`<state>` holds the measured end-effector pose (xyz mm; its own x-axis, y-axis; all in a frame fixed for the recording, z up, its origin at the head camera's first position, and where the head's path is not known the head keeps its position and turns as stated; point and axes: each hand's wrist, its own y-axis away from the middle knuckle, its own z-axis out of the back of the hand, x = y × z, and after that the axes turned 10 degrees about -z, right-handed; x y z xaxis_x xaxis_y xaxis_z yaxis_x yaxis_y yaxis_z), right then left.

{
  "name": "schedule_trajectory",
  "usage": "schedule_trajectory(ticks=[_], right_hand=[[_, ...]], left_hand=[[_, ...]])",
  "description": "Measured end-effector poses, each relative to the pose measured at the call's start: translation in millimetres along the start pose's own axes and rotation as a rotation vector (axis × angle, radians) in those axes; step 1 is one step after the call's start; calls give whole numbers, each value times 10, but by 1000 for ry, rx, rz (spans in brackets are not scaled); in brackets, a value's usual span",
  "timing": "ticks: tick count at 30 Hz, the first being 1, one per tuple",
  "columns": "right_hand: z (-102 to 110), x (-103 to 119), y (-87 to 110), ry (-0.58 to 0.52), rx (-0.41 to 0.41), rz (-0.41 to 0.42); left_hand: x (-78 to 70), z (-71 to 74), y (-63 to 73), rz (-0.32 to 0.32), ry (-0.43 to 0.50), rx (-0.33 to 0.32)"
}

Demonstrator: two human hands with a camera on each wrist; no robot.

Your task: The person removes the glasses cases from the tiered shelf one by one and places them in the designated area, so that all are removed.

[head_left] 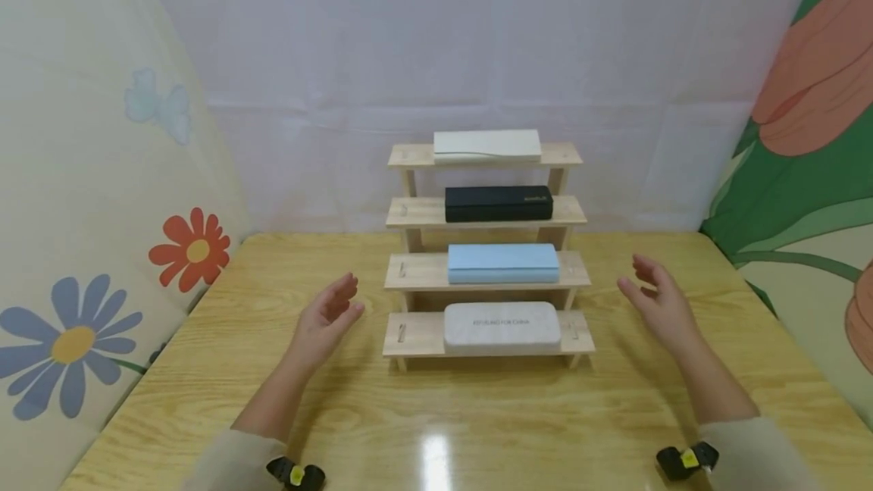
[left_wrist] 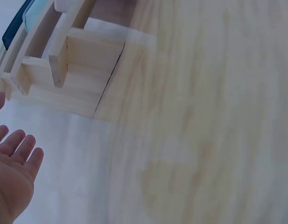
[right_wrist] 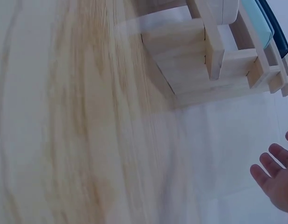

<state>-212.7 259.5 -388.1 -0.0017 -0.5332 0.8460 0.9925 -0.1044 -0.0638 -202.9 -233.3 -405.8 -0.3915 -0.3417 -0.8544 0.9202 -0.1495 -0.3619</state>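
A stepped wooden rack [head_left: 414, 336] stands on the table with one oblong case on each shelf. From top to bottom lie a white case [head_left: 487, 145], a black case [head_left: 498, 204], a light blue case [head_left: 503, 263] and a pale grey case with printed lettering [head_left: 502, 324]. To the rack's left, my left hand [head_left: 327, 317] hovers with loosely bent fingers and holds nothing. My right hand [head_left: 660, 301] is held likewise on the right side, apart from the rack. Both wrist views show the hands' fingers relaxed beside the rack's side supports.
The wood-grain table [head_left: 341, 415] spreads around the rack. A white cloth [head_left: 477, 36] hangs behind it. Flower-patterned fabric [head_left: 75, 173] stands on the left, and another floral panel [head_left: 811, 97] on the right. Each wrist wears a small black device with a yellow mark.
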Motion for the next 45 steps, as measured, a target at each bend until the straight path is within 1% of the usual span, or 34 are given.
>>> schedule_trajectory(ticks=[6,9,14,16,18,21,23,27,31,36,40,45], right_hand=[[-45,30,103,-12,5,18],[-80,41,155,-16,9,35],[-167,37,237,-8,-13,83],[-198,41,265,-16,-11,96],[-224,47,296,-20,1,98],[-262,62,335,-27,18,90],[-289,67,357,-31,23,94],[-340,86,392,-70,27,143],[-386,92,432,-97,51,179],[-446,97,477,-107,83,188],[-480,126,478,-114,86,208],[-504,134,471,-100,96,220]], left_hand=[[11,-105,77,-12,34,18],[12,-149,120,1,38,21],[-1,-207,210,67,33,37],[-2,-231,238,99,52,42],[0,-257,262,126,67,47],[4,-296,290,148,98,55],[6,-319,306,151,107,59],[15,-356,333,149,133,65],[19,-386,356,143,150,66],[29,-422,380,134,163,67],[37,-444,384,131,174,62],[34,-461,389,144,179,45]])
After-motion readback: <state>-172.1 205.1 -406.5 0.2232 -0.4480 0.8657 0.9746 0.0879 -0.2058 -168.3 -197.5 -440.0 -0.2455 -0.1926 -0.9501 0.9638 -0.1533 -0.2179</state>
